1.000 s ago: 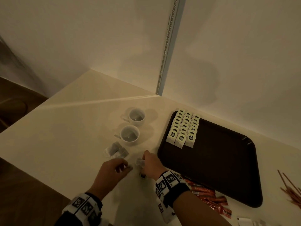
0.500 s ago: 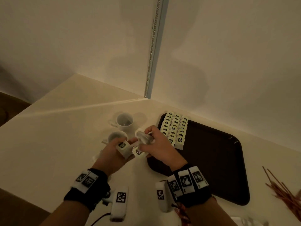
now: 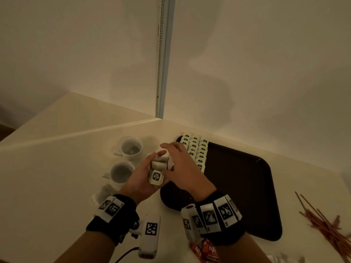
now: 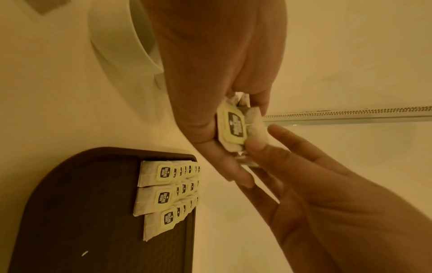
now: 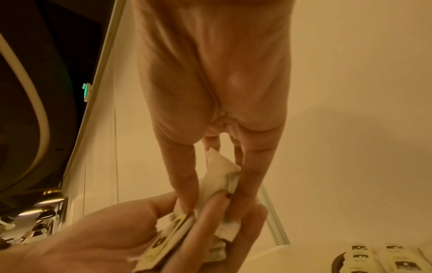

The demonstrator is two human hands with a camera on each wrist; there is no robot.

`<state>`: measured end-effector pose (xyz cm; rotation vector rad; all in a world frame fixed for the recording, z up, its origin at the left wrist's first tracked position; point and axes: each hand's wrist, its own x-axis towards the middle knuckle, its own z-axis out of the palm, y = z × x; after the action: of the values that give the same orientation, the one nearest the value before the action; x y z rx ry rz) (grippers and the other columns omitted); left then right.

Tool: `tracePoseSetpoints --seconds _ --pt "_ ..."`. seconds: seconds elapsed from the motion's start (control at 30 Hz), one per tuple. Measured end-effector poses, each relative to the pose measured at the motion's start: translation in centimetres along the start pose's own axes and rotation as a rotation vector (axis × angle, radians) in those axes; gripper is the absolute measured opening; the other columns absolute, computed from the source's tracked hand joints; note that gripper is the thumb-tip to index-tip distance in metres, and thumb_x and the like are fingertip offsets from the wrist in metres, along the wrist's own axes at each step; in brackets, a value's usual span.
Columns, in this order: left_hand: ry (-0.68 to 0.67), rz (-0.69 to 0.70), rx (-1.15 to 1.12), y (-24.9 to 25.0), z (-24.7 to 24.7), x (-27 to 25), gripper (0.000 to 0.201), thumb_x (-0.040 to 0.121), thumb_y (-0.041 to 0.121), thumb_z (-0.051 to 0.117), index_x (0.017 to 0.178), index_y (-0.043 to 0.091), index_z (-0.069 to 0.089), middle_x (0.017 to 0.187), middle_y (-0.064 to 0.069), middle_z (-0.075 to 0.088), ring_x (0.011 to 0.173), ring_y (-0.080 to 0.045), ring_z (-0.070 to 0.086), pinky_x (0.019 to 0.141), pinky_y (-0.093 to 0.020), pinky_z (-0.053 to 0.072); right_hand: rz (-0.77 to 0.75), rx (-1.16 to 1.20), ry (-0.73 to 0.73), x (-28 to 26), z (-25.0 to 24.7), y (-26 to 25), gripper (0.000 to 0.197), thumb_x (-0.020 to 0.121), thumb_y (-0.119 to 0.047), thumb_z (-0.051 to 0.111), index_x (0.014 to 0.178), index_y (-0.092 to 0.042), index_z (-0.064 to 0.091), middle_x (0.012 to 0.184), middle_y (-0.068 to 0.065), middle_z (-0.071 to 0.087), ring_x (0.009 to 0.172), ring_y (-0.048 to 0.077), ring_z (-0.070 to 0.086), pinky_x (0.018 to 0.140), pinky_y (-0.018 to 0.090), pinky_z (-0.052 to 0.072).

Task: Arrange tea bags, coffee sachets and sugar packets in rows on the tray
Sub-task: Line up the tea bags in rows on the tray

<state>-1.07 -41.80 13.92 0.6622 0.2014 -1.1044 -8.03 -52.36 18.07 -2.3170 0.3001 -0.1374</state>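
My left hand point(image 3: 145, 173) grips a small stack of tea bags point(image 3: 156, 176) with a black-and-yellow tag on top, raised just above the near left edge of the dark brown tray point(image 3: 237, 186). My right hand point(image 3: 176, 162) lies over the stack and pinches one white tea bag point(image 5: 221, 173) between thumb and fingers. In the left wrist view the right thumb touches the stack point(image 4: 233, 127). Three tidy rows of tea bags point(image 3: 196, 150) fill the tray's far left corner. Red coffee sachets point(image 3: 206, 250) lie on the table under my right wrist.
Two white cups point(image 3: 131, 149) point(image 3: 121, 172) stand left of the tray. More tea bags point(image 3: 102, 192) lie on the table near my left wrist. A heap of thin reddish sticks point(image 3: 326, 226) lies at the far right. A wall backs the table.
Both hands have come up off the table with tea bags and moved right, to the tray's left edge. The right hand now covers the stack in the left palm.
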Motion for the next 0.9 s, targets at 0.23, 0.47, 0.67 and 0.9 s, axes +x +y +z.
tracePoseSetpoints --seconds 0.23,0.47,0.67,0.9 --pt "-0.147 0.078 0.145 0.1 0.3 -0.1 0.017 0.091 0.016 0.051 0.103 0.007 0.058 0.095 -0.011 0.064 0.076 -0.015 0.066 0.060 -0.025 0.055 0.054 0.091 0.155 0.1 -0.5 0.4 0.067 0.068 0.004 0.068 0.124 -0.020 0.039 0.116 0.002 0.034 0.089 0.011 0.045 0.065 0.013 0.045" --pt "0.003 0.071 0.387 -0.4 -0.8 0.1 0.032 0.075 0.023 0.067 0.106 0.017 0.063 0.102 -0.007 0.067 0.083 -0.016 0.064 0.066 -0.025 0.053 0.131 0.264 0.150 0.2 -1.9 0.9 0.031 0.078 0.001 0.064 0.099 -0.016 0.049 0.084 0.002 0.064 0.073 0.006 0.062 0.060 0.010 0.048" --pt "0.009 0.070 0.411 0.0 -0.6 -0.4 0.035 0.080 0.034 0.065 0.112 0.020 0.064 0.092 -0.007 0.066 0.070 -0.013 0.060 0.053 -0.022 0.045 0.209 0.402 0.082 0.2 -3.8 1.2 0.020 0.083 0.003 0.060 0.101 -0.006 0.058 0.087 0.006 0.070 0.063 -0.013 0.059 0.055 0.002 0.039" --pt "-0.024 0.155 0.336 -0.3 -0.1 -0.4 0.016 0.081 0.022 0.062 0.095 0.018 0.067 0.082 -0.001 0.065 0.066 -0.011 0.059 0.050 -0.019 0.044 0.245 0.391 0.083 0.0 -3.4 1.1 0.028 0.081 -0.022 0.072 0.104 -0.015 0.057 0.097 0.008 0.065 0.073 0.011 0.061 0.063 0.019 0.053"
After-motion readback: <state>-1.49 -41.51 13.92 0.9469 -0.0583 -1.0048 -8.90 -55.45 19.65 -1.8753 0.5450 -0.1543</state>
